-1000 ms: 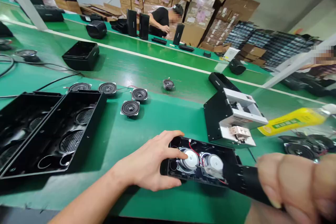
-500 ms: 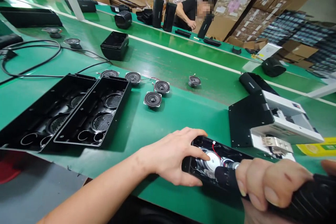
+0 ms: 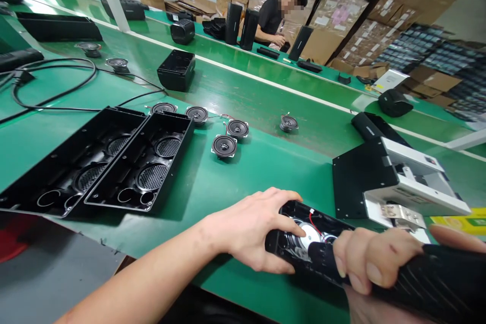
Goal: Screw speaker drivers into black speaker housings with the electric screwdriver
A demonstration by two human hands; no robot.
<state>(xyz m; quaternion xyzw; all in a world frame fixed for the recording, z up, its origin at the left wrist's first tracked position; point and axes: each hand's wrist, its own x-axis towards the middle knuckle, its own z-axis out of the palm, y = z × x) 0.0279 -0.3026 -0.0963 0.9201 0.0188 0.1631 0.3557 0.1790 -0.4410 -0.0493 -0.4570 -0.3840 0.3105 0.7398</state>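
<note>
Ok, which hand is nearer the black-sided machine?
Right. The right hand, gripping a black power tool, is just in front of the machine; the left hand is farther left, holding a speaker housing.

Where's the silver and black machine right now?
The machine sits in the head view's right half, on the green table, just beyond the black tool in your right hand.

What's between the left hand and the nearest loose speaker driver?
Bare green mat separates the left hand from that speaker driver, per the head view.
</note>
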